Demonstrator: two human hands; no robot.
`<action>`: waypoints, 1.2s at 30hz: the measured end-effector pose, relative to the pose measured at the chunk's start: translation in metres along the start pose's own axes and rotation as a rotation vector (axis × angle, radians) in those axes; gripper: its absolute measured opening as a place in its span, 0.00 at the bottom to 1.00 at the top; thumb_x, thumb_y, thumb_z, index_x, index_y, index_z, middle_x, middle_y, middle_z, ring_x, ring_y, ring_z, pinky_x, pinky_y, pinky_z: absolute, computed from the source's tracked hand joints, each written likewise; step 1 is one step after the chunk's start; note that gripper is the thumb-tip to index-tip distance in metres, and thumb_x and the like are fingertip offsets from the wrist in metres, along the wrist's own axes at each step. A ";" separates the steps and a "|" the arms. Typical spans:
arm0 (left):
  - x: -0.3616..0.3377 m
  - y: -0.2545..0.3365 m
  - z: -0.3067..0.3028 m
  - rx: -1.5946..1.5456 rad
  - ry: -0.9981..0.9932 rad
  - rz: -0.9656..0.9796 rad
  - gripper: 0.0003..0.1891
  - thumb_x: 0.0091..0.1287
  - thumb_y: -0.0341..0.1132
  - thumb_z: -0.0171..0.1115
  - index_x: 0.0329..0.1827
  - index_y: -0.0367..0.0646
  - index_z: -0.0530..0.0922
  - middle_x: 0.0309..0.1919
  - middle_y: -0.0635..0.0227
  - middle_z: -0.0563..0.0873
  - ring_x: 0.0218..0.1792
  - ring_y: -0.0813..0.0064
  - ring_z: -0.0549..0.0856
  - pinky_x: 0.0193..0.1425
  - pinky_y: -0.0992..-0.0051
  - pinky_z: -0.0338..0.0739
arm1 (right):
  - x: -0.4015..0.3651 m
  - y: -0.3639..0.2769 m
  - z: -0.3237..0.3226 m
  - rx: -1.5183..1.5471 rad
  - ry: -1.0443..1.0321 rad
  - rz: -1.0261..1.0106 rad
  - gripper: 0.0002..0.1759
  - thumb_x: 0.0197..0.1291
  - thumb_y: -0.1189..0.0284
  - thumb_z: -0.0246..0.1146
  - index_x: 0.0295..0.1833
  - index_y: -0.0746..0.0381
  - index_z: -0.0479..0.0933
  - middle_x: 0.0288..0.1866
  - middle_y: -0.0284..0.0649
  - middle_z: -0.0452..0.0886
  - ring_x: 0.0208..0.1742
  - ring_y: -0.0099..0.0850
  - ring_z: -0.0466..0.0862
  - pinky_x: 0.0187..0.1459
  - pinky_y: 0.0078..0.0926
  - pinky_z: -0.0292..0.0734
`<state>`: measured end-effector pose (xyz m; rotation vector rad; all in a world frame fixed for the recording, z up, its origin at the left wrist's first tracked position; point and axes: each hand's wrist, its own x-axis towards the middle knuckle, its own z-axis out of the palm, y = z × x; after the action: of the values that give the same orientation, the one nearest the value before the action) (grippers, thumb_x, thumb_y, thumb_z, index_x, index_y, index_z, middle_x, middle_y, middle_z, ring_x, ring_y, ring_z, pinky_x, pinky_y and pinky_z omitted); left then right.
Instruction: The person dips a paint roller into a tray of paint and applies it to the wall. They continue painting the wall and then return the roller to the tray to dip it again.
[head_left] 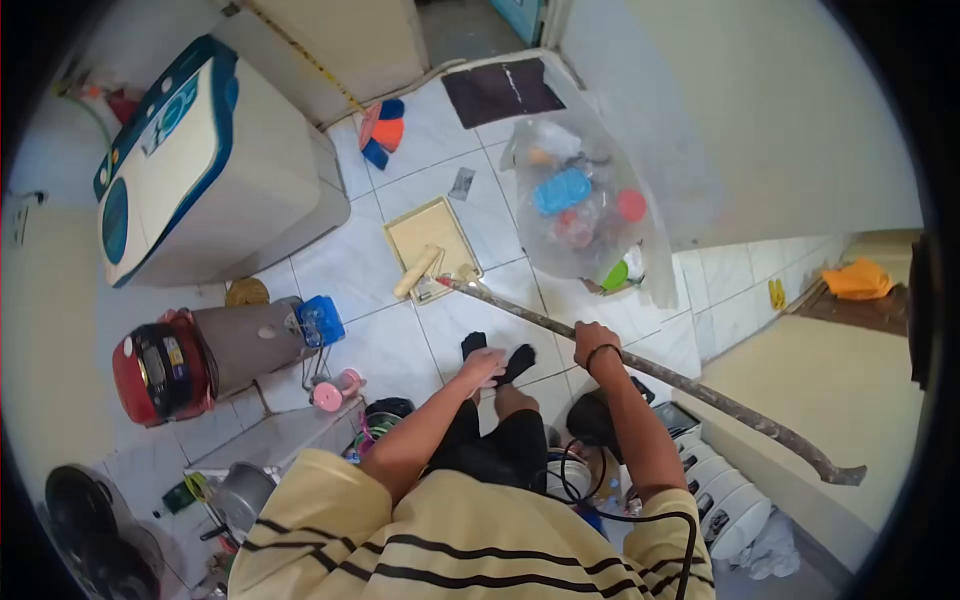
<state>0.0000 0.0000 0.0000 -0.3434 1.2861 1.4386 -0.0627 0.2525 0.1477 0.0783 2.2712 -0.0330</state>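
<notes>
My right hand [592,342] is wrapped round a long, worn wooden pole [700,391]. The pole slants across the view, its crooked end out to the right. At its other end is a paint roller [416,271] with a cream sleeve, lying over the near left edge of a shallow cream paint tray [432,222] on the floor. Above my feet, my left hand [484,369] hangs free of the pole, fingers loosely stretched out and holding nothing.
A washing machine [260,180] stands at the left, a red rice cooker [150,372] below it. A clear bag of plastic items [562,190] rests right of the tray. Farther back are a broom head [382,130] and dark mat [502,92]. Pots [245,490] and dishes crowd beside me.
</notes>
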 end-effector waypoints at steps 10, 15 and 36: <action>0.005 0.097 0.063 -1.054 0.404 0.084 0.19 0.73 0.46 0.53 0.52 0.38 0.67 0.48 0.54 0.82 0.44 0.61 0.87 0.37 0.63 0.80 | -0.128 -0.074 -0.048 -0.208 0.288 -0.087 0.11 0.62 0.71 0.58 0.47 0.60 0.82 0.47 0.46 0.85 0.45 0.44 0.88 0.46 0.38 0.83; -0.012 0.123 0.043 -0.989 0.537 0.168 0.10 0.71 0.35 0.46 0.45 0.37 0.70 0.36 0.56 0.83 0.33 0.66 0.88 0.25 0.72 0.75 | -0.193 -0.038 -0.044 0.234 0.447 -0.585 0.14 0.58 0.65 0.68 0.44 0.64 0.80 0.42 0.43 0.85 0.42 0.38 0.85 0.44 0.30 0.82; -0.105 0.216 -0.006 -0.993 0.331 0.176 0.07 0.68 0.32 0.48 0.46 0.44 0.69 0.31 0.59 0.81 0.26 0.70 0.79 0.23 0.70 0.67 | -0.307 -0.134 -0.197 1.358 0.773 -1.365 0.16 0.62 0.72 0.54 0.22 0.56 0.60 0.12 0.31 0.61 0.15 0.25 0.62 0.24 0.28 0.64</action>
<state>-0.1478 -0.0132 0.1892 -1.1825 0.7573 2.1712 -0.0245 0.1148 0.5090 -0.8621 2.0390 -2.5085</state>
